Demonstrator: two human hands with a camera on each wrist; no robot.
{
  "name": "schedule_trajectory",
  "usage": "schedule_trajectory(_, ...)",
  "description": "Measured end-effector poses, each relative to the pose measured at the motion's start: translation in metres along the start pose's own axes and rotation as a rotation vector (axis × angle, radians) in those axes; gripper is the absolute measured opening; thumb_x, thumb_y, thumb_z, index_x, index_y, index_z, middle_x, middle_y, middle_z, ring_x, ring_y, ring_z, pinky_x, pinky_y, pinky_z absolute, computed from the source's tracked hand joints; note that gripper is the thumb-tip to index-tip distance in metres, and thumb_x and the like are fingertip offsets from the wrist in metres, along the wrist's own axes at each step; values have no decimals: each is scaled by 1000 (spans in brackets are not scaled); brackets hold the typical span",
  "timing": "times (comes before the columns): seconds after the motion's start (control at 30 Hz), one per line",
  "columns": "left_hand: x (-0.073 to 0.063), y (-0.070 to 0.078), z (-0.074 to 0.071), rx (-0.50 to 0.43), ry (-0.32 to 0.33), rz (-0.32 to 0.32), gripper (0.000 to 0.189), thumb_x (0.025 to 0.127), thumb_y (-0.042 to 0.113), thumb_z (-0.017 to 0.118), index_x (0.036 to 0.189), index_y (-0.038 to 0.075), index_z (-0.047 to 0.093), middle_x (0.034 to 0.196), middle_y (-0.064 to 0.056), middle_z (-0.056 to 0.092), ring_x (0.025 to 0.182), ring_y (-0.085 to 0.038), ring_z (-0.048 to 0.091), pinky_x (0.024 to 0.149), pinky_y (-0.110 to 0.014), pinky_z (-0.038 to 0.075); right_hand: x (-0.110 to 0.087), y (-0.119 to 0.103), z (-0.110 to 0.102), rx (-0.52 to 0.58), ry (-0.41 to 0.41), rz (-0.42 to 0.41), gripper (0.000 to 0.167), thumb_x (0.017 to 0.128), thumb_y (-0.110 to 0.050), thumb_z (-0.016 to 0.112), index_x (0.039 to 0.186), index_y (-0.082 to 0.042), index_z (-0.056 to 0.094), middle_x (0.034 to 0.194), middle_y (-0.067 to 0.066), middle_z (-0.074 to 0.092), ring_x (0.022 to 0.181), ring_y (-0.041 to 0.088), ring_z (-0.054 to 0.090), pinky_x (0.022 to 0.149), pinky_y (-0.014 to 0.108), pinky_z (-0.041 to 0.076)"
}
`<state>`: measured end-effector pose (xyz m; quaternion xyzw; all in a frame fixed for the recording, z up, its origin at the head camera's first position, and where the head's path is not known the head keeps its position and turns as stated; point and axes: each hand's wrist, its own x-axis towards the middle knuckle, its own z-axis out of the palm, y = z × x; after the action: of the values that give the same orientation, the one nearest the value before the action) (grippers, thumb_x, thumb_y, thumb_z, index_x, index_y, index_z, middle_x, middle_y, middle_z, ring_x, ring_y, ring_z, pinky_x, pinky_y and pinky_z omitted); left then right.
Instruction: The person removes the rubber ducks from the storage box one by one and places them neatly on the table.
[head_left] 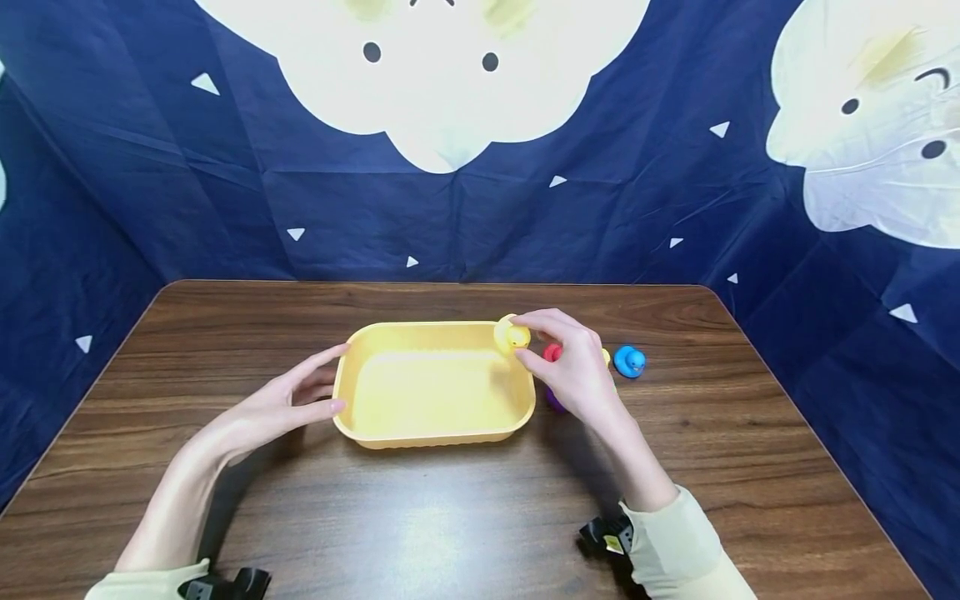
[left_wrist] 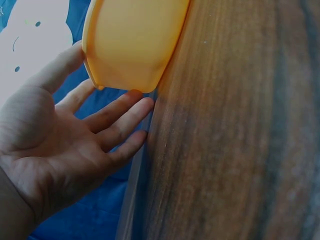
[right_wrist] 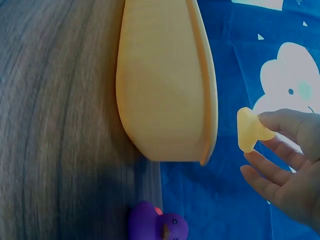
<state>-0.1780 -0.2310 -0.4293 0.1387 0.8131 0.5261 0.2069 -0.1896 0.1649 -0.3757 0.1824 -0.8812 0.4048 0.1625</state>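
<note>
A yellow rubber duck (head_left: 517, 335) is pinched between the thumb and fingers of my right hand (head_left: 573, 367), over the far right corner of a yellow plastic tray (head_left: 420, 439). In the right wrist view the duck (right_wrist: 250, 130) appears above the tray's rim. At the tray's left end, my left hand (head_left: 281, 400) touches the edge with thumb and fingertips spread. The left wrist view shows this hand (left_wrist: 75, 135) with its palm apart from the tray (left_wrist: 132, 50) and its fingers extended. The tray's visible floor is bare.
Beyond my right hand sits a blue duck (head_left: 629, 362). A red toy (head_left: 552, 352) and a purple duck (right_wrist: 150, 222) lie by the tray's right end, partly hidden by that hand. Everything stands on a wooden table (head_left: 300, 517) before a dark blue curtain (head_left: 450, 225).
</note>
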Motion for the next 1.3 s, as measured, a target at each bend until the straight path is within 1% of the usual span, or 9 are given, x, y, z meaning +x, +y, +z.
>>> schedule_trajectory(0.17, -2, 2, -1, 6, -1, 18, 80, 102, 29, 66, 166, 28, 18, 158, -22, 45, 145, -37, 44, 95, -14, 46, 0, 2, -6, -7, 19, 16, 34, 84, -7, 84, 115, -17, 78, 114, -2, 75, 96, 15, 66, 90, 34, 54)
schedule_trajectory(0.37, -3, 3, -1, 14, -2, 14, 79, 102, 28, 65, 166, 29, 17, 158, -21, 45, 145, -38, 43, 95, -14, 46, -3, 7, -10, -12, 34, 17, 35, 82, -6, 85, 116, -16, 78, 116, -2, 76, 109, 16, 69, 96, 33, 53)
schedule_trajectory(0.47, -3, 3, -1, 20, 2, 1, 79, 102, 30, 65, 166, 29, 18, 158, -20, 45, 144, -33, 46, 95, -14, 46, -4, 9, -12, -18, 37, 7, 35, 83, -6, 85, 116, -16, 78, 116, -2, 76, 111, 14, 70, 96, 28, 53)
schedule_trajectory(0.6, -2, 1, 0, 22, 8, -7, 79, 101, 30, 66, 165, 30, 19, 157, -18, 46, 135, -7, 53, 96, -14, 46, -6, 11, -16, -4, 36, 14, 36, 83, -5, 84, 117, -15, 78, 116, 0, 76, 109, 15, 71, 94, 14, 49)
schedule_trajectory(0.73, -1, 0, 0, 13, 3, -3, 79, 102, 29, 66, 165, 29, 19, 158, -19, 45, 124, 11, 52, 96, -13, 45, -9, 16, -21, -14, 44, 25, 38, 83, -3, 84, 118, -15, 78, 116, 1, 76, 111, 16, 71, 97, 13, 47)
schedule_trajectory(0.83, -1, 1, 0, 11, 2, -5, 79, 102, 29, 66, 165, 30, 19, 159, -19, 44, 130, 3, 52, 96, -13, 46, -11, 19, -25, -29, 53, 34, 39, 82, -2, 84, 119, -15, 78, 116, 1, 76, 113, 17, 70, 96, 12, 46)
schedule_trajectory(1.0, -2, 2, 0, 17, 2, -2, 79, 102, 30, 66, 165, 30, 18, 159, -19, 43, 143, -28, 47, 95, -14, 46, -16, 25, -30, -47, 79, 50, 38, 82, -2, 84, 117, -15, 78, 117, 3, 76, 111, 19, 70, 91, 6, 43)
schedule_trajectory(1.17, -2, 3, 0, 12, 0, -15, 79, 102, 30, 66, 165, 30, 19, 159, -18, 44, 144, -31, 46, 95, -14, 46, -20, 30, -36, -46, 92, 65, 38, 81, -2, 84, 118, -14, 78, 118, 4, 76, 109, 18, 70, 91, 7, 46)
schedule_trajectory(1.3, -2, 3, 0, 2, -12, 10, 78, 102, 28, 65, 165, 28, 18, 160, -21, 42, 146, -38, 43, 95, -15, 47, -24, 37, -44, -57, 101, 78, 39, 83, -1, 83, 119, -13, 78, 118, 4, 76, 107, 17, 69, 90, 8, 48)
